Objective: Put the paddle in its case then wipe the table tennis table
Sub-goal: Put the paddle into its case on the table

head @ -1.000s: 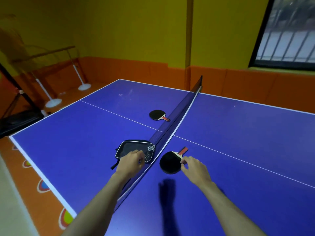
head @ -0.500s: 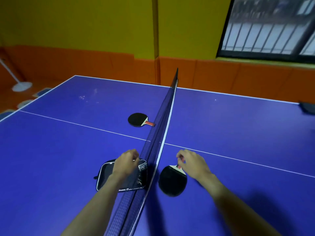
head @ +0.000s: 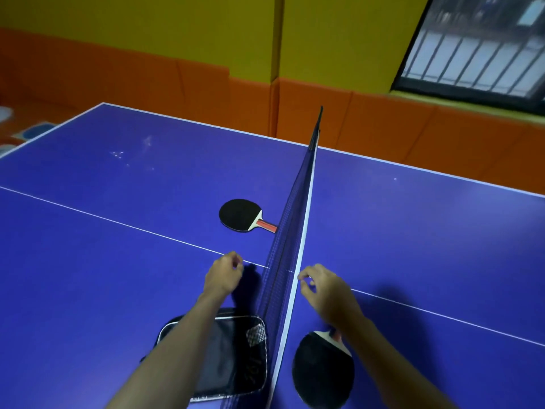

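Paddle (head: 323, 370) lies flat, handle pointing toward far wall.

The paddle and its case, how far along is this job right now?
Done: nothing yet. The case lies left of the net; the near paddle lies right of it, outside the case. In hand: nothing; left hand and right hand hold neither. Left: casing the paddle, wiping the table. A far paddle also lies out.

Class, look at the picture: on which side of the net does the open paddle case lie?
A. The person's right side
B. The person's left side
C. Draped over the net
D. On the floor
B: the paddle case lies flat on the table, left of the net, under the left forearm.
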{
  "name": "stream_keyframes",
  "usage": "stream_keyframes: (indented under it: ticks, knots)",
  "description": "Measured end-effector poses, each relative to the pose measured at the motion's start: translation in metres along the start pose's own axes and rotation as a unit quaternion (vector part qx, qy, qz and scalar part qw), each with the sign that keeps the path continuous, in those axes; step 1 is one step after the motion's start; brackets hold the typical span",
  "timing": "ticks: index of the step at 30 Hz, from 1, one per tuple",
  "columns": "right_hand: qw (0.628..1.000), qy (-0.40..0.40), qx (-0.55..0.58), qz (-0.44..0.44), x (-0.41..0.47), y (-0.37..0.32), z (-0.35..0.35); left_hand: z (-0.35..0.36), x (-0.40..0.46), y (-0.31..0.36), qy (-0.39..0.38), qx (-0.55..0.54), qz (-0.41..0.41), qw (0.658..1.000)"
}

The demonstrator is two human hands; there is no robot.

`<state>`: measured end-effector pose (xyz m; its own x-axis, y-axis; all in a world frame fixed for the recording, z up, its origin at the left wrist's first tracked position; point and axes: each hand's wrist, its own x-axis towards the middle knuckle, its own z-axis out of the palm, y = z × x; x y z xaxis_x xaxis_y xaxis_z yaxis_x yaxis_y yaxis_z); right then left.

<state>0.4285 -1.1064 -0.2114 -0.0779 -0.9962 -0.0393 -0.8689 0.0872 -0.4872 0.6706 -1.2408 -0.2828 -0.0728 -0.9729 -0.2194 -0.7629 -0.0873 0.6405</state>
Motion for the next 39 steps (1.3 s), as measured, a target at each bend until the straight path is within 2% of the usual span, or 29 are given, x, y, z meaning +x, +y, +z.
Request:
stream_keyframes:
  ticks: [5,10,12,14,18,22,24,26,27,30,31,36,39]
  knots:
    - [0.999,-0.032,0.009,0.003,0.049,0.012,0.027,0.027,0.076,-0.012,-0.005,-0.072,-0.034,0.997]
    - [0.999,-0.046,0.013,0.001,0.074,0.037,0.048,0.058,0.134,-0.009,0.026,-0.170,-0.113,0.979]
    - [0.999,-0.037,0.024,-0.009,0.077,0.049,0.055,0.072,0.155,-0.012,0.051,-0.131,-0.095,0.985]
    - [0.999,-0.030,0.032,-0.012,0.081,0.062,0.060,0.084,0.171,-0.012,0.080,-0.043,-0.072,0.993]
    - [0.999,-0.019,0.028,-0.007,0.087,0.082,0.070,0.096,0.192,-0.006,0.162,0.015,-0.096,0.982]
    - [0.999,-0.014,0.038,-0.011,0.090,0.097,0.077,0.099,0.212,-0.008,0.155,0.066,-0.084,0.982]
    - [0.999,-0.011,0.040,-0.010,0.091,0.102,0.079,0.094,0.226,-0.010,0.140,0.124,-0.011,0.982]
    - [0.999,-0.004,0.044,-0.010,0.092,0.106,0.080,0.084,0.243,-0.008,0.089,0.202,0.131,0.967]
    - [0.999,-0.004,0.046,-0.011,0.093,0.108,0.082,0.079,0.251,-0.004,0.045,0.254,0.205,0.944]
    - [0.998,-0.004,0.056,-0.015,0.095,0.107,0.085,0.073,0.264,0.013,-0.057,0.396,0.377,0.835]
    - [0.998,-0.002,0.062,-0.015,0.096,0.106,0.085,0.076,0.264,0.018,-0.070,0.418,0.401,0.812]
    - [0.997,0.013,0.072,-0.013,0.087,0.101,0.078,0.083,0.260,0.023,-0.074,0.486,0.427,0.759]
    - [0.997,0.029,0.068,-0.018,0.075,0.098,0.070,0.071,0.251,0.025,-0.073,0.475,0.432,0.763]
